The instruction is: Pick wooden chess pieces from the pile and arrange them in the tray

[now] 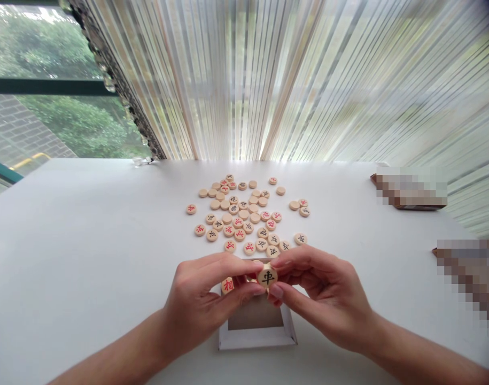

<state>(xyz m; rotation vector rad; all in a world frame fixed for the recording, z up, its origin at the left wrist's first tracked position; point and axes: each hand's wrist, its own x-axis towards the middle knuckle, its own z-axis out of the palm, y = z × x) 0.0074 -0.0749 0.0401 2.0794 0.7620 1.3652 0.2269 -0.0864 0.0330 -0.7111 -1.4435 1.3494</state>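
My left hand [204, 299] and my right hand [324, 305] meet above a small open white box [257, 337] near the table's front edge. Between their fingertips they pinch a round wooden chess piece with a black character [267, 277]. My left hand also holds a second piece with a red character [227, 285] lower in its fingers. Beyond the hands, several round wooden chess pieces [244, 214] with red or black characters lie scattered on the white table [87, 240].
Two blurred brown objects lie at the right, one far [412, 188], one at the table's edge [468, 272]. A striped curtain [308, 80] hangs behind the table. A window with greenery [47, 80] is at the back left.
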